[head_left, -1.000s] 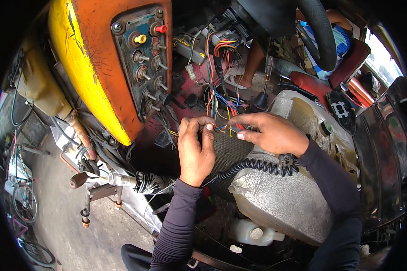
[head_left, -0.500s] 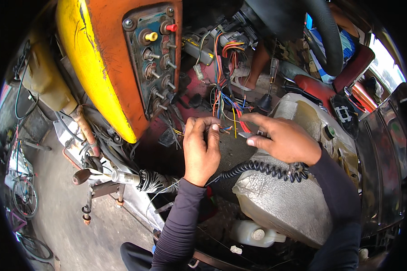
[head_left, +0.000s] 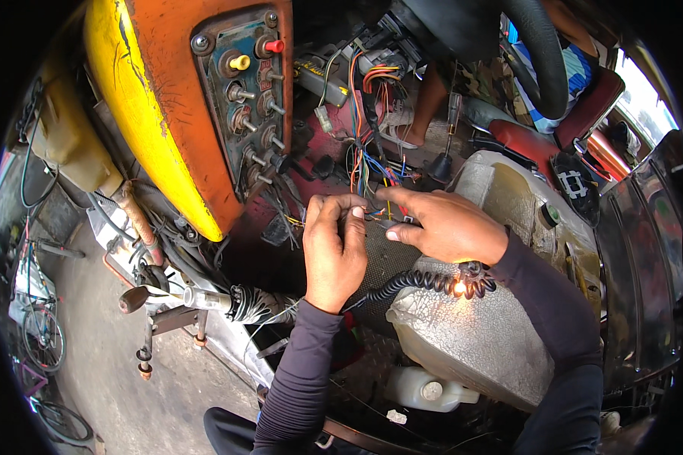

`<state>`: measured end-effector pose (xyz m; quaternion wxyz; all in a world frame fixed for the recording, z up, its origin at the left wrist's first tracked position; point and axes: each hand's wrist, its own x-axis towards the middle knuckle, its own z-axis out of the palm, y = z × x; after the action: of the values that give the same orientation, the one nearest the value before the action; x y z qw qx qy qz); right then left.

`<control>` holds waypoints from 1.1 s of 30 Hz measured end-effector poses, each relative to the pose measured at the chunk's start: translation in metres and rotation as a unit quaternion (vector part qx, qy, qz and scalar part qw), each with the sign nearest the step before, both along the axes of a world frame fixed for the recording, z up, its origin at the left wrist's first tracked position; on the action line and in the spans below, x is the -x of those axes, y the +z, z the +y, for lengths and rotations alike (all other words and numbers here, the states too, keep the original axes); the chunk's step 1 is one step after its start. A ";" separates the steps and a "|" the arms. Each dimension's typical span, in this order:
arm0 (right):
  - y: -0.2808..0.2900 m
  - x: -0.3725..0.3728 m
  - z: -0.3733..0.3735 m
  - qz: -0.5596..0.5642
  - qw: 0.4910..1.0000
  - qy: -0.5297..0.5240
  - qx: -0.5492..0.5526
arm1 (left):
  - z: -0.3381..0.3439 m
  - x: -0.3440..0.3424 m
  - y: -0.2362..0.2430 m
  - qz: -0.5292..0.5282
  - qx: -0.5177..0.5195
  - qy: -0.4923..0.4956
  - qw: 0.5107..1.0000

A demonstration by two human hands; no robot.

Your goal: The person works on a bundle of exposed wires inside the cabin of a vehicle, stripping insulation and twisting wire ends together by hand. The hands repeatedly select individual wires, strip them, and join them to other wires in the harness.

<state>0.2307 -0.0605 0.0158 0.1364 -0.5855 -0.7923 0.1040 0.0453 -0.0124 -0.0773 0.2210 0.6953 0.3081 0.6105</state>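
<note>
My left hand (head_left: 334, 246) is closed in a pinch on thin wires (head_left: 372, 215) with coloured insulation, their ends pointing toward my right hand. My right hand (head_left: 451, 227) reaches in from the right, its index finger stretched over the wire ends and its thumb bent below. Something small, dark and red shows between its fingers, too hidden to name. A black coiled cord (head_left: 410, 282) runs from below my left hand to my right wrist, where a small lamp (head_left: 461, 288) glows. Behind both hands hangs a loose bundle of coloured wires (head_left: 368, 155).
An orange and yellow panel (head_left: 167, 114) with toggle switches (head_left: 240, 92) stands at the left. A steering wheel (head_left: 542, 61) is at the upper right, near a seated person's leg (head_left: 426, 106). A silvery padded cover (head_left: 470, 334) and a white plastic jug (head_left: 430, 389) lie below.
My right hand has moved left, closer to my left hand and the wire ends. The small lamp at my right wrist now glows. The view has shifted slightly.
</note>
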 end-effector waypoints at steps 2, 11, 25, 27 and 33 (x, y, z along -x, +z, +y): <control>0.001 0.000 -0.001 -0.007 1.000 -0.012 0.012 | 0.000 0.001 0.000 0.010 0.001 0.008 1.000; 0.009 -0.010 -0.006 0.054 0.998 0.001 -0.031 | 0.000 0.002 0.000 0.004 0.011 0.013 1.000; 0.003 -0.014 0.000 0.078 0.996 0.016 -0.028 | 0.001 0.003 -0.001 0.011 0.004 0.023 1.000; 0.003 -0.015 0.002 0.069 0.997 0.013 -0.013 | 0.001 0.003 0.000 0.010 0.009 0.020 1.000; 0.004 -0.015 0.001 0.055 0.998 0.018 -0.011 | 0.001 0.003 -0.001 -0.002 0.013 0.016 1.000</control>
<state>0.2453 -0.0592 0.0200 0.1839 -0.5627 -0.7954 0.1298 0.0427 -0.0119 -0.0786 0.2210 0.6860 0.3264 0.6116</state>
